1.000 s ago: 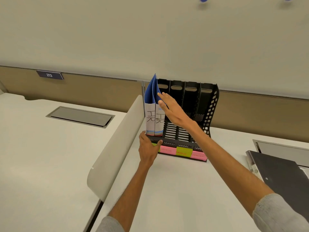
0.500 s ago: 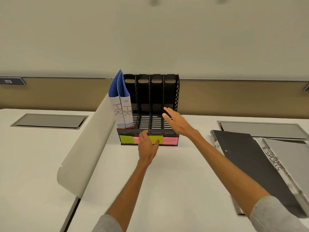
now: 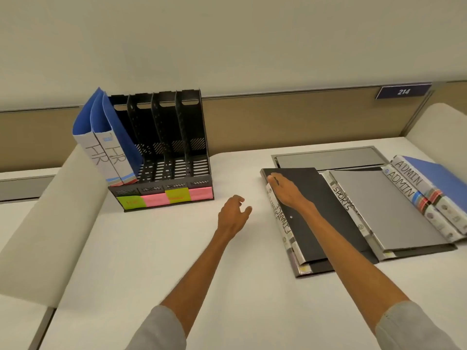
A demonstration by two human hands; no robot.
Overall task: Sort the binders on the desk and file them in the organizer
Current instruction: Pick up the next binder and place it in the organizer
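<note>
Nearest, on the bare white desk (image 3: 151, 261) in front of the organizer (image 3: 177, 137), the left hand (image 3: 233, 213) hovers with its fingers loosely curled, holding nothing. To the right of the organizer, the right hand (image 3: 285, 192) lies on the black FINANCE binder (image 3: 326, 210), fingers stretched out flat along the cover toward its far corner by the spine; whether the fingertips hook over the edge I cannot tell. This binder lies flat, spine toward the organizer, on what looks like a second black binder beneath it. It is probably stiff-boarded and fairly heavy if full, with a smooth cover that may slide under a flat palm. The surest hold is likely around the spine, thumb on one board and fingers under the other, with the free left hand steadying the lower end as it tips upright. Further right of the organizer lie the grey SPORTS binder (image 3: 384, 208) and two blue ADMIN binders (image 3: 414, 188), overlapping like shingles, so lifting one may drag its neighbour. Farther back, the organizer itself stands against the partition with two blue HR binders (image 3: 108, 160) upright in its leftmost slot, the other slots empty, and green and pink sticky labels (image 3: 164, 197) along its front lip.
</note>
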